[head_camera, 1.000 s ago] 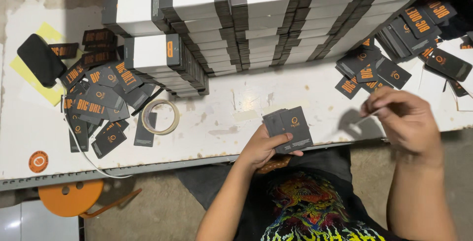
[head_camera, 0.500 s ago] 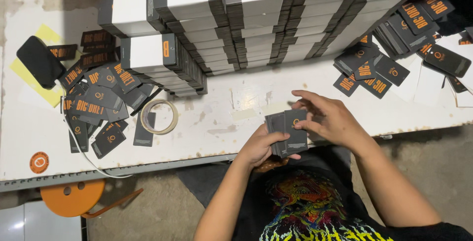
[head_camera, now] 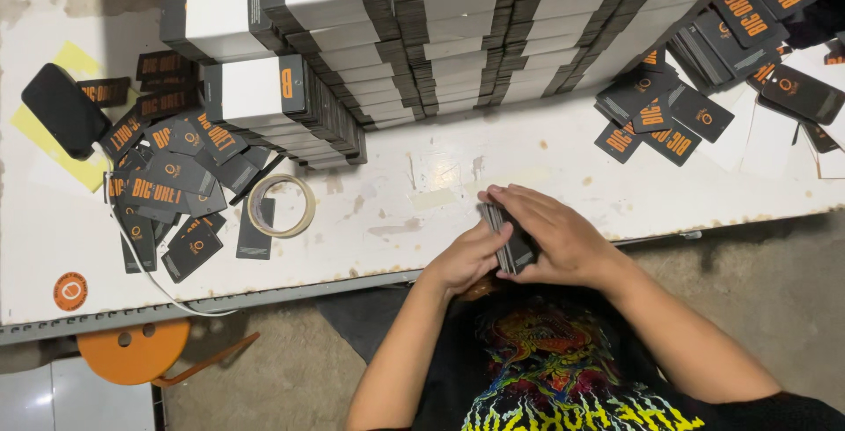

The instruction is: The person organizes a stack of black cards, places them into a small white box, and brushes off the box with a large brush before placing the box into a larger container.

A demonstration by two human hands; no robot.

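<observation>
White worktop, scuffed. Left hand and right hand both clasp small stack of dark cards at worktop's near edge, right of tape roll.

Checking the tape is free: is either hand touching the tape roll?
No, both hands hold dark cards; the tape roll lies apart.

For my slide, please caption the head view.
Both hands square a stack of dark cards over a white table.
</observation>
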